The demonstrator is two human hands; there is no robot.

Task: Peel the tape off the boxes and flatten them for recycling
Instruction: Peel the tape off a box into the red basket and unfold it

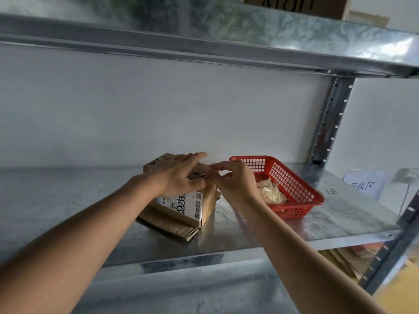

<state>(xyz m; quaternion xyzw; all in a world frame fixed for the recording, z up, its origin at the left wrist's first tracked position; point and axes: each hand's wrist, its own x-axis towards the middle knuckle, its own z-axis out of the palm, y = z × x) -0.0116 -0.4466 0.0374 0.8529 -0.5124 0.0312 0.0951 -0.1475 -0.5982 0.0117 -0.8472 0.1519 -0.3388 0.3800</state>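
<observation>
You are facing a galvanised metal shelf [90, 200] with a white wall behind it and another shelf board close overhead. To the right of the cardboard box [205, 206] sits a red plastic basket [292, 184] holding crumpled pieces of clear tape [271, 192], just beside your right wrist. Further right, a paper sign [364, 184] with printed characters hangs past the shelf upright, and flattened cardboard [344, 259] lies on the level below. The box stands on the shelf on top of a flattened piece of cardboard [167, 225], its white shipping label [181, 205] turned toward you. Your left hand [179, 175] lies over the top of the box with fingers stretched out and the thumb down the front, steadying it. Your right hand [233, 180] is at the box's top right edge, thumb and forefinger drawn together in a pinching grip; what they hold is too fine to make out. Your hands hide the box top.
</observation>
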